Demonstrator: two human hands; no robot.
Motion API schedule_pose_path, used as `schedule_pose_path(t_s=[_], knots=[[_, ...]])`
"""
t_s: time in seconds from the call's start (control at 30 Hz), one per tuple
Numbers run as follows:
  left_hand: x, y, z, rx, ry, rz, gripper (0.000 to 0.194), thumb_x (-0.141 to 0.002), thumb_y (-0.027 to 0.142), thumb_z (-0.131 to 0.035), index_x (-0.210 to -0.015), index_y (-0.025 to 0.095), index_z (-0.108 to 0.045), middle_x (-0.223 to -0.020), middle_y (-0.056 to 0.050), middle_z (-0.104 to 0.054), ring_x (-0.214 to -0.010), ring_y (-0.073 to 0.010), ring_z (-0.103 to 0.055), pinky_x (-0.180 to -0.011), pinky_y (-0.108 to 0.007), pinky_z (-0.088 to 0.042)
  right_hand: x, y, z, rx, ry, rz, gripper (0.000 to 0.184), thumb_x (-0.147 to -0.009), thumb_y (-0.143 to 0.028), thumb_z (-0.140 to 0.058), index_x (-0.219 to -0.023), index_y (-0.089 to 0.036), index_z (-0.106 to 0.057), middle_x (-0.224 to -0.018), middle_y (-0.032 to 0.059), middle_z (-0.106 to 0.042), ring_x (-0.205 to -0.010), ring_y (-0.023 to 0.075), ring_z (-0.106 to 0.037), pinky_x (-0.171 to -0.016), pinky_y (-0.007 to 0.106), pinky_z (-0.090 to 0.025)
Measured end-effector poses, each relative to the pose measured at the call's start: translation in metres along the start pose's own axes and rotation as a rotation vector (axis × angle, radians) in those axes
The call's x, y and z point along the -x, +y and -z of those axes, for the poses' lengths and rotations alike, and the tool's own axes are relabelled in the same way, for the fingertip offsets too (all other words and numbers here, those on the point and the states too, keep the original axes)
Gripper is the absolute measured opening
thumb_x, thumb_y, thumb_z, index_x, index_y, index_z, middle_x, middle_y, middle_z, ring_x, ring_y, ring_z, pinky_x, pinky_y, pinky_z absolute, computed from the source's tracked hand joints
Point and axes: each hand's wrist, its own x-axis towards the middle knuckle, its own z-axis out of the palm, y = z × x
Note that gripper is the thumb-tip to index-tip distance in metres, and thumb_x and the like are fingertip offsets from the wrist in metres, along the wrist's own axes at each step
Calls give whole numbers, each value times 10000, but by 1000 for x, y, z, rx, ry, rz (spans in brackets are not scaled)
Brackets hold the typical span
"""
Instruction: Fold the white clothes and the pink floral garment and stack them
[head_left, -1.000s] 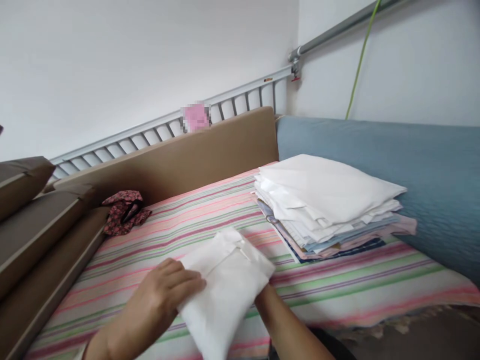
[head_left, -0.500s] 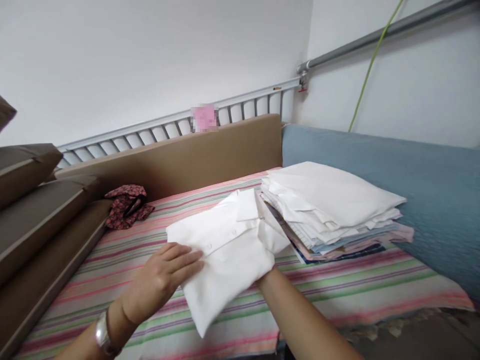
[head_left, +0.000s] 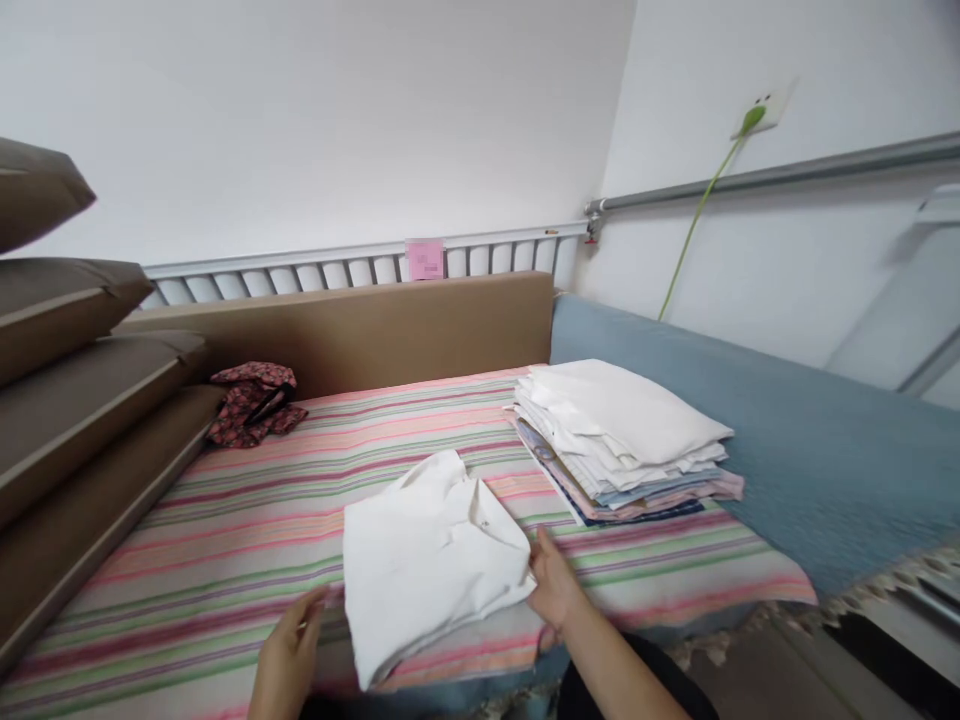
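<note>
A folded white shirt (head_left: 427, 560) lies on the striped sheet (head_left: 300, 470) near the front edge. My left hand (head_left: 289, 655) is at the shirt's left edge, fingers apart and slightly curled, touching or just off the cloth. The fingers of my right hand (head_left: 553, 585) rest against the shirt's right edge; whether they pinch the cloth is unclear. Right of the shirt stands a pile of folded clothes (head_left: 622, 440), white pieces on top.
Brown cushions (head_left: 82, 400) are stacked along the left. A dark red patterned cloth (head_left: 251, 400) lies by the brown headboard (head_left: 360, 325). A blue cover (head_left: 787, 450) spreads on the right, below a metal rail and a green cable.
The shirt has come down from being held up and now lies on the sheet. My left hand slid off its top to its left edge; my right hand came out from under it.
</note>
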Motion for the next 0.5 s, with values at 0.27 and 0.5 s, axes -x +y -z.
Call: schedule_pose_path(t_s=[0.27, 0.5], knots=[[-33, 47, -28, 5, 45, -83, 456, -767, 427, -451, -1071, 120, -600, -1124, -150, -637, -1055, -271, -587, -955, -439, -445, -9, -30, 5, 602, 295, 321, 329, -660, -455, -575, -833, -186, -656, -922, 88, -710, -913, 261, -643, -781, 365, -492], [-41, 63, -82, -70, -70, -287, 380, -805, 322, -430, -1084, 139, -611, -1111, -130, -642, -1067, -254, -565, -978, -439, -419, -45, -37, -6, 791, 358, 382, 206, -587, -341, -626, -720, -189, -664, -857, 84, -710, -871, 255, -644, -822, 369, -464]])
